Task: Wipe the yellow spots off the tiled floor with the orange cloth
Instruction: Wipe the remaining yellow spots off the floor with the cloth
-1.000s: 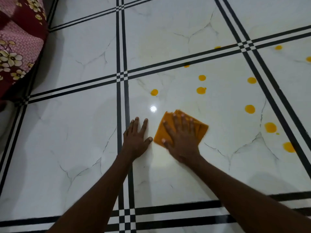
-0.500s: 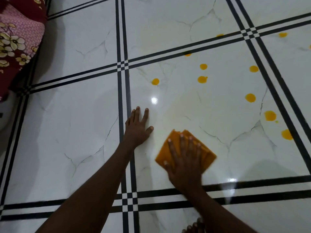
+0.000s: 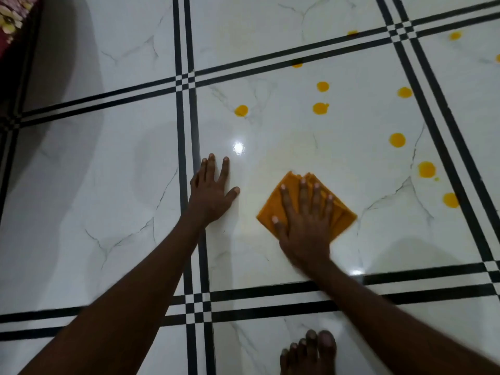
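Orange cloth [image 3: 273, 209], folded flat, sits mid-tile under the right hand [image 3: 305, 226], fingers spread, pressing it down. Left hand [image 3: 211, 196] lies flat beside the black border line. Yellow spots [image 3: 397, 140] dot the tiled floor [image 3: 108, 185] ahead and rightward.

Orange cloth [image 3: 290, 197]; yellow spots [image 3: 397, 140]; white marbled, black-striped floor [image 3: 108, 185].

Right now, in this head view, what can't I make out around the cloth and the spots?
- Floor under the cloth: covered by the cloth and right hand, so any spot beneath is hidden.
- Cloth's right edge: motion-blurred.
- Spot at the right edge: cut off by the frame.
- Floral fabric, top left: mostly cut off; what it is can't be told.
- Foot: only the toes show, cut off by the bottom edge.
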Action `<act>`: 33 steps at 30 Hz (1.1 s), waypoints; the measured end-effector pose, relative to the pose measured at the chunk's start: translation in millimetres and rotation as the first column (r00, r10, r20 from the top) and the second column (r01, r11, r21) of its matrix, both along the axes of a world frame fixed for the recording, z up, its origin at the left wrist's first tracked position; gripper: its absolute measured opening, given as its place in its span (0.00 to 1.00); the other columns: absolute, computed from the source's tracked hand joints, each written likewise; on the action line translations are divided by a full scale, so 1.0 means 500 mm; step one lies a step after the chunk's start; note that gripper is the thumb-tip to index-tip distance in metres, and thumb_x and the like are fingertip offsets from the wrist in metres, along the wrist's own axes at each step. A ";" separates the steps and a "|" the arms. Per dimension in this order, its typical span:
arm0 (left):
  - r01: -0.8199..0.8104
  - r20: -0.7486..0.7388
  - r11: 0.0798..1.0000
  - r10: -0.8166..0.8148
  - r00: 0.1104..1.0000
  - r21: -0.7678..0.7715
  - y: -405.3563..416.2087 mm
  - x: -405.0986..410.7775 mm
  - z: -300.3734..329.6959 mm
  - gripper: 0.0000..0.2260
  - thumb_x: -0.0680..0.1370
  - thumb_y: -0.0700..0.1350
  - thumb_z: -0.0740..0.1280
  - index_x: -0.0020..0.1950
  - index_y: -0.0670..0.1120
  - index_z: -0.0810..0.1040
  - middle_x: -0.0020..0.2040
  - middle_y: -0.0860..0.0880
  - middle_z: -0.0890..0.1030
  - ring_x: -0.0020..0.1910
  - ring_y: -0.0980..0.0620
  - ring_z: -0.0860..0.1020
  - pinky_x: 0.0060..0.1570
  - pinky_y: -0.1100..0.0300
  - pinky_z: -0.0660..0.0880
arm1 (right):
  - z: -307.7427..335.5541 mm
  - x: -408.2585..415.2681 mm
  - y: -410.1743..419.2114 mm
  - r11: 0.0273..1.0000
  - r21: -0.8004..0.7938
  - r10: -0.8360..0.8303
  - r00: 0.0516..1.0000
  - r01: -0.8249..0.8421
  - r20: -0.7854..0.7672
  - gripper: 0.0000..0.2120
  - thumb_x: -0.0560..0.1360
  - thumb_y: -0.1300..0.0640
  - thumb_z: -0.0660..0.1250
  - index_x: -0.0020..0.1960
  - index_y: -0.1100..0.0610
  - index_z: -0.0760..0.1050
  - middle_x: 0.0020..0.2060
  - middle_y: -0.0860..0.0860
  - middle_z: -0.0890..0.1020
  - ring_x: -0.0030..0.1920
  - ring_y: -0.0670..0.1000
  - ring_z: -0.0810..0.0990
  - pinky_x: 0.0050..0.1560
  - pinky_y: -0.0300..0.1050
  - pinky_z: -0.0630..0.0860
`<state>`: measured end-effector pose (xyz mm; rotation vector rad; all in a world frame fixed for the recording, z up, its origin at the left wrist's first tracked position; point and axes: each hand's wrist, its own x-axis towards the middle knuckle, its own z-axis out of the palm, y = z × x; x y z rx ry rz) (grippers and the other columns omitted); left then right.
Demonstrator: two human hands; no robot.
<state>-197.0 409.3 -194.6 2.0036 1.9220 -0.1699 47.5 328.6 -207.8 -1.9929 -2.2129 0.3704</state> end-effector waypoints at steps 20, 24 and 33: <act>-0.130 0.078 0.978 0.119 0.990 0.162 0.099 -0.026 -0.024 0.43 0.74 0.70 0.48 0.82 0.48 0.44 0.82 0.44 0.43 0.81 0.44 0.41 0.78 0.43 0.47 | -0.008 0.075 0.187 0.949 0.071 -0.311 0.949 0.308 0.045 0.37 0.78 0.40 0.56 0.84 0.51 0.54 0.82 0.60 0.56 0.81 0.66 0.54 0.78 0.69 0.52; -0.134 0.072 0.976 0.124 0.990 0.171 0.114 -0.025 -0.024 0.40 0.75 0.68 0.46 0.82 0.48 0.48 0.83 0.45 0.48 0.81 0.44 0.46 0.77 0.43 0.48 | -0.001 -0.024 0.093 0.980 0.074 -0.186 0.982 0.185 0.014 0.39 0.76 0.40 0.59 0.83 0.52 0.55 0.82 0.61 0.55 0.82 0.67 0.52 0.80 0.69 0.47; -0.116 -0.017 0.984 0.119 0.993 0.137 0.176 -0.137 -0.013 0.42 0.74 0.70 0.43 0.82 0.47 0.45 0.82 0.45 0.43 0.81 0.46 0.44 0.77 0.44 0.49 | -0.007 -0.023 0.346 0.989 0.099 -0.119 0.992 0.115 0.046 0.37 0.77 0.38 0.55 0.83 0.51 0.57 0.82 0.60 0.57 0.81 0.66 0.55 0.79 0.67 0.50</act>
